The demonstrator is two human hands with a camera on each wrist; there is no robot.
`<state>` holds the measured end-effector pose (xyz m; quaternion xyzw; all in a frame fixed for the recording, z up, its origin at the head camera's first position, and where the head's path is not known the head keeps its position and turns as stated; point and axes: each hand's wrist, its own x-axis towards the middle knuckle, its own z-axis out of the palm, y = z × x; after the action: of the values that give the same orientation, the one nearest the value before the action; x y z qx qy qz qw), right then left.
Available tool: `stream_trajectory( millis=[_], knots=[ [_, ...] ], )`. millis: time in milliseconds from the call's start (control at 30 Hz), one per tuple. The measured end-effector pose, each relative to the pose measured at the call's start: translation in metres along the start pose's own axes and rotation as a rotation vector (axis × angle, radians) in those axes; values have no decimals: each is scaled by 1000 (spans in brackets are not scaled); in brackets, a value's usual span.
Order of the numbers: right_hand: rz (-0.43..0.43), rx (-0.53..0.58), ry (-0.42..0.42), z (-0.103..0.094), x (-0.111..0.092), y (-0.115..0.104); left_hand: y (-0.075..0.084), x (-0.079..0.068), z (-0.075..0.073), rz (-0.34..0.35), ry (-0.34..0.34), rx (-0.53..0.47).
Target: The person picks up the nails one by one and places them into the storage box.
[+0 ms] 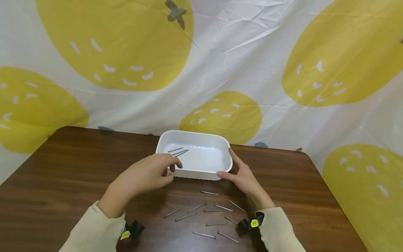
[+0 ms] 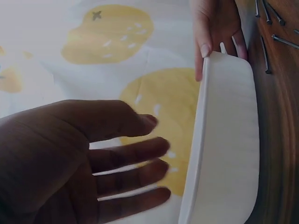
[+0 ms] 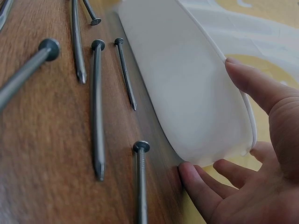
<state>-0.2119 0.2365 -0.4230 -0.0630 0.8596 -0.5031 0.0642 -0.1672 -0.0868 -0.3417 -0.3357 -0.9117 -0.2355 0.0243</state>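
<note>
A white rectangular container (image 1: 198, 174) with rounded corners stands near the far edge of the table. Inside it, toward the left, lie three metal nails (image 1: 181, 153). My right hand (image 1: 247, 178) grips the container's right end, thumb at the rim and fingers around the end wall. At the left front corner, my left hand (image 1: 148, 175) hovers by the rim with loosely bent fingers. In the left wrist view these fingers are spread, with nothing between them, next to the container wall (image 2: 229, 130). Several loose nails (image 1: 214, 210) lie on the table in front of the container.
The brown wooden tabletop (image 1: 78, 182) reaches a white cloth (image 1: 135, 112) with yellow fruit prints hanging behind it. Close to my right wrist lies one nail (image 1: 231, 220), partly covered by the black wrist device (image 1: 244, 225).
</note>
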Motion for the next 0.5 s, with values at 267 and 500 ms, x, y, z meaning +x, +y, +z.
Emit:
stream_trajectory(
  millis=[267, 500],
  knots=[
    [-1, -28, 1, -1, -1, 0, 8, -5, 4, -102, -140, 54],
    [0, -29, 6, -1, 0, 0, 10, -7, 14, -174, -246, 18]
  ],
)
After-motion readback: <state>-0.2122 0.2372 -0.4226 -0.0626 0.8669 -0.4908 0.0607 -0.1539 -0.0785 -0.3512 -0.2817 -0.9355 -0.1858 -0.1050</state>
